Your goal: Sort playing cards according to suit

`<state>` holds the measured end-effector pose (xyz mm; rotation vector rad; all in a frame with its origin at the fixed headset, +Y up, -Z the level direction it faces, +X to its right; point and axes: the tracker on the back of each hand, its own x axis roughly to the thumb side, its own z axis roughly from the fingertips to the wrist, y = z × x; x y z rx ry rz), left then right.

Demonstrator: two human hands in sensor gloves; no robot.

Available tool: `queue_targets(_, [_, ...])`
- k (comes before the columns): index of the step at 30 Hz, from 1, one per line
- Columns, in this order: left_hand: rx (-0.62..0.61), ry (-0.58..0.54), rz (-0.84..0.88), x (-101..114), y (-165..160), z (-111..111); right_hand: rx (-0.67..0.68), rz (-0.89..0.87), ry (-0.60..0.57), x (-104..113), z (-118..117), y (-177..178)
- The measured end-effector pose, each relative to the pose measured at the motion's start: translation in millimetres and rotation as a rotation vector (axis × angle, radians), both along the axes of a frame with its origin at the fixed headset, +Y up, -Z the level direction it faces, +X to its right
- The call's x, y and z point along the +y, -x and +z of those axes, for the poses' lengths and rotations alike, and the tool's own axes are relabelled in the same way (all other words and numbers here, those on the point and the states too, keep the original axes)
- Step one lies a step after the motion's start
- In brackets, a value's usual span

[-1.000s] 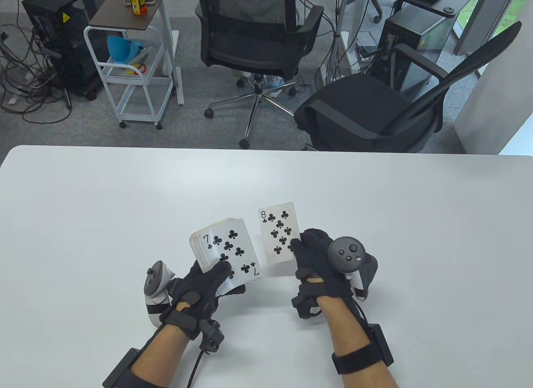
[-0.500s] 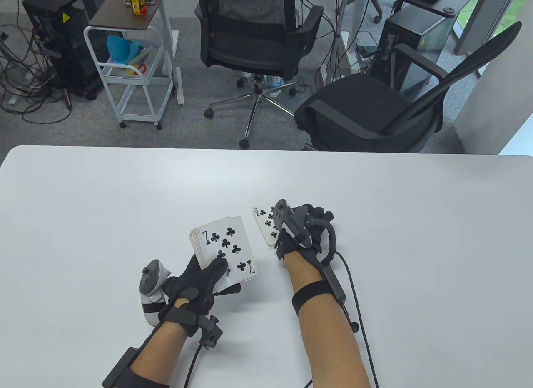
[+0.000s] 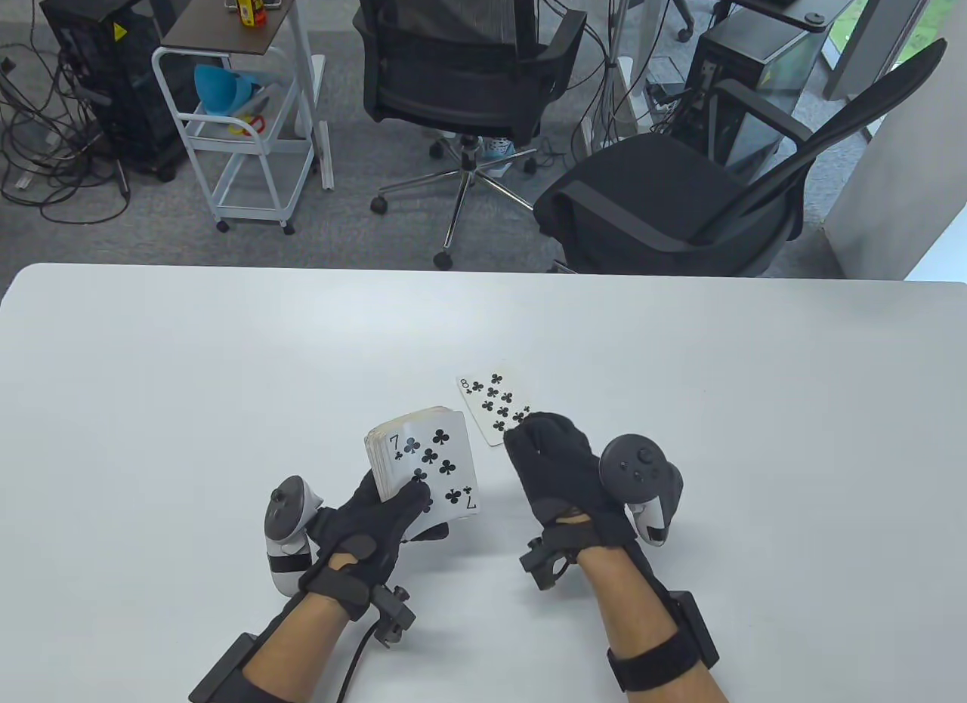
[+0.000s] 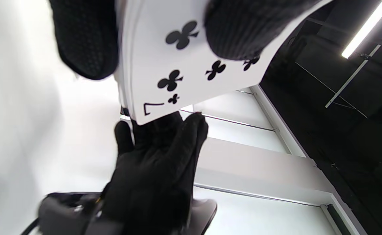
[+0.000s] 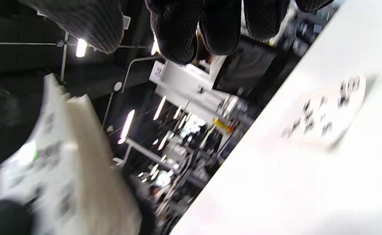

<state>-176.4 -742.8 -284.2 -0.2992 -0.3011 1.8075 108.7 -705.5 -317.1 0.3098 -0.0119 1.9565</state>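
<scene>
left hand (image 3: 370,525): at 7 o'clock on the counter (image 3: 189,401), grip held the deck (image 3: 423,465); thumb lay across the top card, fingers curled under.
deck: face up, raised off the counter, 7 of clubs (image 4: 191,65) on top; just left of the right hand, not touching it.
left wrist view: thumb and a finger clamped the deck edges; the 7 index and club pips read clearly; right hand seen below the deck.
right hand (image 3: 555,469): at 5 o'clock, palm down, grip loose and held nothing; fingers bent slightly, tips at the near edge of the 8 of clubs (image 3: 495,405); contact with the card could not be told.
8 of clubs: face up, flat on the counter, at 12 o'clock from the right hand and 1 o'clock from the deck, tilted a bit; near corner hidden by the fingers.
right wrist view: blurred; fingertips (image 5: 177,39) hung free, card (image 5: 324,117) lay flat on the counter at 3 o'clock, deck at 8 o'clock.
trackers: one on the back of each hand.
background: two chairs (image 3: 680,197) and a white cart (image 3: 242,129) beyond the counter's far edge.
</scene>
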Motion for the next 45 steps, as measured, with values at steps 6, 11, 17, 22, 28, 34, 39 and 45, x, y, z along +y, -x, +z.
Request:
queue_targets(6, [-0.008,0.047,0.034,-9,-3,1,0.067,0.061,-0.152,-1,20,15])
queue_targets(11, [-0.009,0.086,0.072,-15,1,-1,0.096,0.24,-0.196,0,29,31])
queue_targets(17, [-0.017,0.088,0.085,-17,-3,3,0.03,0.3,-0.308,-7,39,48])
queue_targets(22, [-0.021,0.104,0.103,-21,-3,3,-0.033,0.149,-0.334,-9,41,45])
queue_targets(28, [-0.042,0.106,0.087,-21,-5,1,-0.083,0.18,-0.355,-7,38,36])
queue_targets(34, [-0.039,0.119,0.078,-23,-6,0,-0.114,0.237,-0.347,-7,35,28])
queue_targets(39, [-0.039,0.117,0.067,-23,-9,-1,-0.119,0.238,-0.346,-9,33,24])
queue_targets(45, [-0.029,0.118,0.067,-23,-9,0,-0.126,0.232,-0.334,-9,31,21])
